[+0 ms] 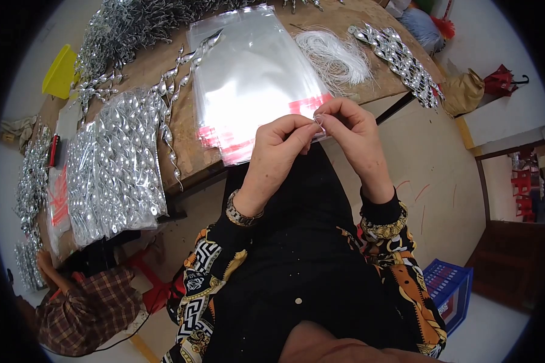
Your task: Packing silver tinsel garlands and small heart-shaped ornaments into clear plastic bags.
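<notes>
Close together at the near edge of the table, my left hand (274, 152) and my right hand (358, 140) pinch a thin white string (319, 119) between thumbs and forefingers. Only a short bit of it shows, and whether it is knotted cannot be made out. Just beyond my hands lies a stack of clear plastic bags (251, 72) with red-printed ends. A bundle of white strings (339, 57) rests to the right of the stack. Silver twisted strips (399, 60) hang over the table's right edge.
Bagged silver twisted strips (118, 163) lie at the left, with a silver heap (133, 27) behind. A yellow container (60, 72) stands far left. At lower left sits a co-worker in a checked shirt (82, 308). A blue crate (451, 290) stands on the floor at right.
</notes>
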Motion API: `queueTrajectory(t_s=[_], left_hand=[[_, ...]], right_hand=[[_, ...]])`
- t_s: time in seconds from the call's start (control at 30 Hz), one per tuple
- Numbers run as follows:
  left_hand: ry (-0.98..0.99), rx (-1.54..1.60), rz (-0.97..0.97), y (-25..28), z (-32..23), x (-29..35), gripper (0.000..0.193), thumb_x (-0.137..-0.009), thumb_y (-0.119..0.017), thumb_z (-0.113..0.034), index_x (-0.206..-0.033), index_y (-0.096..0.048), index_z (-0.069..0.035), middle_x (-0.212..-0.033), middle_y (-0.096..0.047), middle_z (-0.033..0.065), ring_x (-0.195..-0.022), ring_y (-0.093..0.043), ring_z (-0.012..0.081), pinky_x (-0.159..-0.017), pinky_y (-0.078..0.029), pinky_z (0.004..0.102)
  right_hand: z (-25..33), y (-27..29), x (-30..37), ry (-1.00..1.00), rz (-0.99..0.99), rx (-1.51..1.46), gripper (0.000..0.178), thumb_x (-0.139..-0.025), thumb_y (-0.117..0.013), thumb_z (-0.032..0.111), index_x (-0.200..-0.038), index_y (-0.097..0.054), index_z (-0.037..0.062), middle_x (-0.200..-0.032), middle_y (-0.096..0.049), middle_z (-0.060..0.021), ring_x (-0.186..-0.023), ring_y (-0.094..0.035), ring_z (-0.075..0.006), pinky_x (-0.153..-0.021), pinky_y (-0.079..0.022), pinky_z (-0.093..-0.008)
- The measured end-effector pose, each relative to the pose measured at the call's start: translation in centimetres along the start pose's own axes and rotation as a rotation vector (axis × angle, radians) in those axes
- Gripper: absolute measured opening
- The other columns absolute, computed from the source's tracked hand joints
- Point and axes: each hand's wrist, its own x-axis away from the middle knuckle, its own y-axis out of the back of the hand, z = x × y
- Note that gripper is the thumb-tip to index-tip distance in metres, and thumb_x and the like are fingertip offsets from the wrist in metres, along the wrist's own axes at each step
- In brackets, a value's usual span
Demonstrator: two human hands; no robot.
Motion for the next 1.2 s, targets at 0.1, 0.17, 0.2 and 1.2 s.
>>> queueTrajectory(t_s=[0.1,0.17,0.2,1.2], left_hand=[[0.005,0.004,0.003,0.0,0.0,0.0,0.014,-0.09,-0.059,-0.01,-0.094,-0.067,0.0,-0.076,-0.061,-0.0006,-0.067,-0.052,0.0054,-0.062,-0.042,0.0189],[0.005,0.003,0.007,0.1,0.0,0.0,0.013,-0.09,-0.059,-0.01,-0.094,-0.067,0.0,-0.077,-0.061,-0.0006,-0.066,-0.052,0.0054,-0.062,-0.042,0.0188],[0.004,-0.001,0.005,0.1,0.0,0.0,0.013,-0.09,-0.059,-0.01,-0.094,-0.067,0.0,-0.077,-0.061,-0.0005,-0.066,-0.052,0.0053,-0.062,-0.042,0.0188],[-0.087,-0.047,-0.096,-0.2,0.1,0.0,0.014,-0.089,-0.059,-0.009,-0.092,-0.066,0.003,-0.074,-0.059,-0.0008,-0.065,-0.051,0.0047,-0.059,-0.042,0.0191]], right_hand=[[0.1,0.0,0.0,0.001,0.002,-0.005,0.007,-0.088,-0.059,0.005,-0.092,-0.062,-0.0003,-0.082,-0.062,0.0005,-0.077,-0.056,-0.0046,-0.069,-0.044,-0.0194],[0.2,-0.1,0.1,0.0,0.002,-0.002,0.007,-0.088,-0.059,0.004,-0.093,-0.062,-0.0004,-0.082,-0.062,0.0002,-0.076,-0.056,-0.0048,-0.069,-0.045,-0.0194],[0.2,-0.1,0.1,0.001,0.001,-0.004,0.008,-0.088,-0.059,0.005,-0.093,-0.062,-0.0005,-0.082,-0.062,0.0003,-0.076,-0.056,-0.0046,-0.069,-0.044,-0.0193],[1.0,-1.0,1.8,0.231,-0.168,0.375,0.008,-0.087,-0.06,0.003,-0.094,-0.06,-0.0015,-0.087,-0.062,-0.003,-0.079,-0.057,-0.0084,-0.071,-0.046,-0.0217]])
